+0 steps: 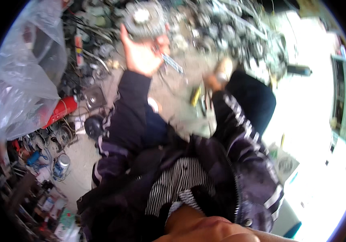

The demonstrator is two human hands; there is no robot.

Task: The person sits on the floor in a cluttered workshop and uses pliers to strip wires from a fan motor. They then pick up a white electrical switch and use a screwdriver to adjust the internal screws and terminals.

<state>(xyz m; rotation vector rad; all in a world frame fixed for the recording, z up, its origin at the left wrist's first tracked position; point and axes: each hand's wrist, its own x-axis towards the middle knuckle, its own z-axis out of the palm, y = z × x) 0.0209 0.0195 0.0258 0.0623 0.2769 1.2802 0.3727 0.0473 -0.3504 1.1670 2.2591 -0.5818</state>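
Raised in front of me, my left hand (144,56) is closed round the lower edge of a round grey ribbed part (144,20) with a pale raised centre. It looks like metal, perhaps from a motor. Just beside that hand is a thin blue-grey strip (173,63); whether the fingers touch it is unclear. My right hand (214,83) is low beside my right foot in a tan shoe (223,69), its fingers blurred and partly hidden. Between my legs, a yellow-handled tool (196,97) and a dark slim tool (203,105) lie on the floor, close to the right hand.
Heaped metal parts (225,34) and cables spread across the far side. On the left are a large clear plastic bag (23,84), a red cylinder (62,111), a square metal plate (94,96) and a small silver can (63,161). Bright light washes out the right side.
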